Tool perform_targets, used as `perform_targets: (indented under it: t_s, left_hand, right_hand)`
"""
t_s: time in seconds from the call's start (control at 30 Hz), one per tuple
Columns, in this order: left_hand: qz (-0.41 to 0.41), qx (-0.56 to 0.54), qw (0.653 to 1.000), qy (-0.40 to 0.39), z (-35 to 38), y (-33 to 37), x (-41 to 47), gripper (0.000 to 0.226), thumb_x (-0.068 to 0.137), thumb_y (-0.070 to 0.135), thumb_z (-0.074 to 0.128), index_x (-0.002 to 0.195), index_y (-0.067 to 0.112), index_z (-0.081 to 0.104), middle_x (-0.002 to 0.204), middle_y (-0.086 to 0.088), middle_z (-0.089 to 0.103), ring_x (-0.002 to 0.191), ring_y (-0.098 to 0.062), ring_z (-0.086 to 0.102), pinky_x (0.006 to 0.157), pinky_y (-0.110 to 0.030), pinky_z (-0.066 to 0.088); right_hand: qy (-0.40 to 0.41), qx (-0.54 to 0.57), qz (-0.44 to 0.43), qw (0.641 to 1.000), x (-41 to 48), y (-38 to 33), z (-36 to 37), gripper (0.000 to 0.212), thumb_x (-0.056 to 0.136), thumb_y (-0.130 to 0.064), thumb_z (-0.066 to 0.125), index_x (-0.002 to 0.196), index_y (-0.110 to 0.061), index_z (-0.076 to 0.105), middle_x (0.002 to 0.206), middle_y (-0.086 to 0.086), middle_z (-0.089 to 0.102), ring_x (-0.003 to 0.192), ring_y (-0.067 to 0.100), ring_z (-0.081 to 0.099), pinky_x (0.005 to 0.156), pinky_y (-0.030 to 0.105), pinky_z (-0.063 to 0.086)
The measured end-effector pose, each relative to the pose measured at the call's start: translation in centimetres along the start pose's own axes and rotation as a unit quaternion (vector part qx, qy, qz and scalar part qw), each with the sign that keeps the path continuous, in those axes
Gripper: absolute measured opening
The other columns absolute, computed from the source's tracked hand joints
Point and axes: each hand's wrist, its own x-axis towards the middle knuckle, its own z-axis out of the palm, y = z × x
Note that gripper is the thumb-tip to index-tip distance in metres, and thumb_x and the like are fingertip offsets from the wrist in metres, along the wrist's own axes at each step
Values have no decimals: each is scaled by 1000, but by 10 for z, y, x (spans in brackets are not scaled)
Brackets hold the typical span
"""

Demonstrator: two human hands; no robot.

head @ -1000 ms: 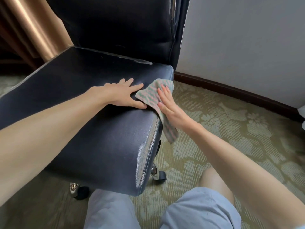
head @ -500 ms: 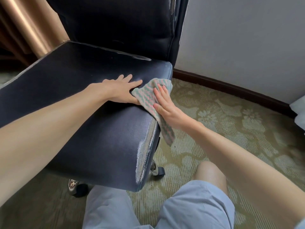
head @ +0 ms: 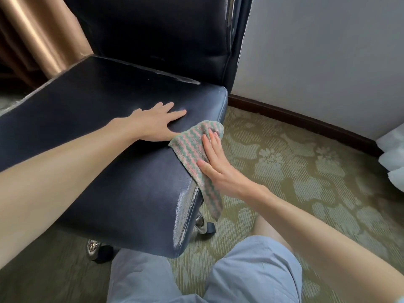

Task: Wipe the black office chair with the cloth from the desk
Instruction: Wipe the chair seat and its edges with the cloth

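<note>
The black office chair fills the left and centre, its worn seat facing me and its backrest rising behind. A pink and green striped cloth drapes over the seat's right edge and hangs down past it. My right hand lies flat on the cloth with fingers straight, pressing it against the seat's side. My left hand rests palm down on the seat top, fingers spread, its thumb beside the cloth's upper corner.
A patterned green carpet covers the floor. A grey wall with a dark skirting board runs behind the chair. Gold curtain hangs at the upper left. White fabric shows at the right edge. Chair castors sit under the seat.
My right hand has slid the cloth a little toward me along the seat's right edge. My left hand has stayed flat on the seat.
</note>
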Motion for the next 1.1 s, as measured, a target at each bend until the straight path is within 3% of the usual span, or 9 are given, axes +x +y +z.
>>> perform_targets:
  t_s: [0.1,0.33,0.53,0.8,0.93,1.1]
  left_hand:
    - [21,-22,999,-8,3,-12,-17,93,66,91,36,146,57,3,162,11,-9,148,-11,-11,117,-54,1]
    - [9,-72,997,-35,13,-16,-24,100,65,92,39,147,55,-4,161,8,-16,145,-9,-21,116,-53,-10]
    - [-9,-78,997,-26,13,-11,-12,111,51,101,33,146,56,-2,162,7,-12,147,-15,-17,114,-56,-6]
    - [-21,-67,997,-33,13,-8,-3,118,43,105,28,146,56,-3,162,4,-10,148,-17,-15,113,-59,-1]
    - [-22,-57,998,-32,11,-7,-5,122,38,106,25,146,56,-3,163,4,-9,148,-16,-14,114,-60,1]
    - [-45,-97,993,-48,5,-9,-5,123,33,105,38,142,63,2,162,11,-9,147,-11,-15,117,-55,0]
  right_hand:
    - [19,-2,10,1000,15,0,-10,64,106,-29,32,153,-15,-8,157,-6,-26,141,4,-28,113,22,-17]
    - [50,-26,60,997,68,12,-42,56,107,-22,30,153,-9,0,161,4,-16,145,16,-22,113,25,-15]
    - [51,-54,53,996,64,11,-36,57,107,-21,29,153,-5,0,161,7,-15,146,17,-22,114,26,-14]
    - [34,-51,-6,998,23,12,-15,58,107,-22,30,153,-7,-2,160,3,-16,145,13,-23,118,29,-13]
    - [22,-70,-60,996,-3,15,-1,60,105,-25,29,153,-8,-3,156,-5,-20,143,8,-26,117,24,-14]
    - [29,-50,-40,998,27,16,-18,58,106,-14,32,152,-3,0,159,9,-17,145,18,-23,118,31,-15]
